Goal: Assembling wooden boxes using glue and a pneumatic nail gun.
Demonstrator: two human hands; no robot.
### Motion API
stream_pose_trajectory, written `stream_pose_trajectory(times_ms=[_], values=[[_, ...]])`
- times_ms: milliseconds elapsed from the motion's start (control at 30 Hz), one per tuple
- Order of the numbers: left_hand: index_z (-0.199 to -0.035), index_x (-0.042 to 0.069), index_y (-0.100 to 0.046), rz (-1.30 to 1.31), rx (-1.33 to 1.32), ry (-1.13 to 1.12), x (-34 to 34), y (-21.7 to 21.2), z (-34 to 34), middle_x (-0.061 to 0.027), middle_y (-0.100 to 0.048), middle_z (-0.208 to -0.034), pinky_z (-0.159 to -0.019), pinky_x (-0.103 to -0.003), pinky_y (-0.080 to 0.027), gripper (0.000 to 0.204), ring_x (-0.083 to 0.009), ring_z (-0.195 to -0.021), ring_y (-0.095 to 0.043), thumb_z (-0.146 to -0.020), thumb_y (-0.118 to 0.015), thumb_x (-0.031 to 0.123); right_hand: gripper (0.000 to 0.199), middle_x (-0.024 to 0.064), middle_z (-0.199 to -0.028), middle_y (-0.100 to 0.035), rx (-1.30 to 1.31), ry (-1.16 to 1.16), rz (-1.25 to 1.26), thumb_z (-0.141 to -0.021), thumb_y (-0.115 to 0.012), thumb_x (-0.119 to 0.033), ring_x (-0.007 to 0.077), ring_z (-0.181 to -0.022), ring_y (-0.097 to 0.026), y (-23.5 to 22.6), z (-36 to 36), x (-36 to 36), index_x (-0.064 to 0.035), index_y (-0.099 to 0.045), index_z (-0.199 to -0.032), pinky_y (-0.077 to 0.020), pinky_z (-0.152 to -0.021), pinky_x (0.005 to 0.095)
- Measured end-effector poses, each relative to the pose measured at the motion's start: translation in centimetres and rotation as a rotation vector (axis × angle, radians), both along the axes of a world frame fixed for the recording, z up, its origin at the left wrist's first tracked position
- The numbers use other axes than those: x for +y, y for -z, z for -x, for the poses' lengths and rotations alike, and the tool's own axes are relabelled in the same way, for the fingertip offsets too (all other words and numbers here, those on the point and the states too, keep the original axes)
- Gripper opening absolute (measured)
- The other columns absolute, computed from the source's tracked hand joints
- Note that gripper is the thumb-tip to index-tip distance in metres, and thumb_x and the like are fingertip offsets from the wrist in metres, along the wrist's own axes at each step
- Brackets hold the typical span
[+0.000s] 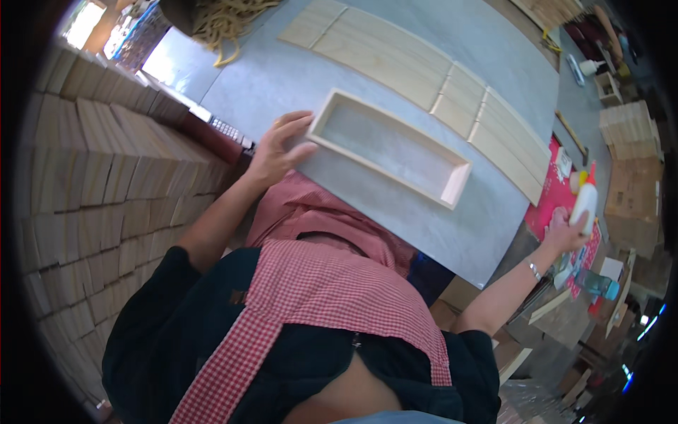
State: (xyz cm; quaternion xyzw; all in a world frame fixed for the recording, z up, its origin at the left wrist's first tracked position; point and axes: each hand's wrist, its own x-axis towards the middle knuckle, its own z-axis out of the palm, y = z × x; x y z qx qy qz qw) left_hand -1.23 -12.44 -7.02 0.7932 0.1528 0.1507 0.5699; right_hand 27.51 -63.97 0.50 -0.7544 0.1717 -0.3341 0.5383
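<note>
A long rectangular frame of pale wood (388, 173) lies on the grey tabletop, its middle showing the surface beneath. My left hand (277, 150) grips its left end, thumb on the near corner and fingers toward the far one. Out to the right, my right hand (567, 232) is wrapped round a white squeeze bottle (584, 203) with a red nozzle, held tip up. Beyond the frame, thin pale wooden boards (381, 56) lie flat in a row with narrow gaps.
Stacked wooden pieces (92, 155) rise high on my left. A dark container with tan strips (226, 25) sits at the far left of the table (487, 240). At right are a pink patterned cloth (542, 205), a hammer (571, 138), a clear bottle (597, 284) and a cardboard box (632, 198).
</note>
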Motion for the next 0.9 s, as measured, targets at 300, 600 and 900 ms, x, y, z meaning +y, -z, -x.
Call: stream_pose_trajectory(times_ms=[300,600,900], values=[[-0.125,0.013,-0.073,-0.415,-0.104,-0.062,-0.3,1.6,-1.0,-0.0044,-0.064,-0.132,-0.107,-0.041,-0.046,0.049,-0.0279,-0.126,-0.049,-0.077,-0.085,0.017,0.041,0.0163,-0.1,-0.063,0.03,-0.705,-0.199,-0.09,-0.067,-0.022,0.0216,-0.068,-0.062,1.8,16.1,21.4,0.0011,-0.055,-0.121,-0.0525,-0.051,0.025],[-0.123,0.014,-0.074,-0.539,-0.177,-0.088,-0.1,2.4,-0.9,-0.0016,-0.065,-0.13,-0.106,-0.04,-0.047,0.049,-0.0281,-0.126,-0.049,-0.076,-0.086,0.021,0.055,0.0166,-0.128,-0.054,-0.019,-1.061,0.12,-0.088,-0.072,-0.031,0.0299,-0.105,-0.061,3.8,20.3,28.3,-0.0059,-0.05,-0.131,-0.0567,-0.069,0.0303],[-0.122,0.014,-0.075,-0.516,-0.184,-0.099,-0.2,2.3,-0.9,-0.0012,-0.066,-0.127,-0.106,-0.038,-0.047,0.047,-0.0281,-0.127,-0.049,-0.077,-0.086,0.02,0.061,0.0153,-0.121,-0.057,-0.029,-1.085,0.146,-0.083,-0.08,-0.026,0.0305,-0.104,-0.063,3.1,20.0,29.3,-0.0047,-0.047,-0.13,-0.0563,-0.084,0.0356]])
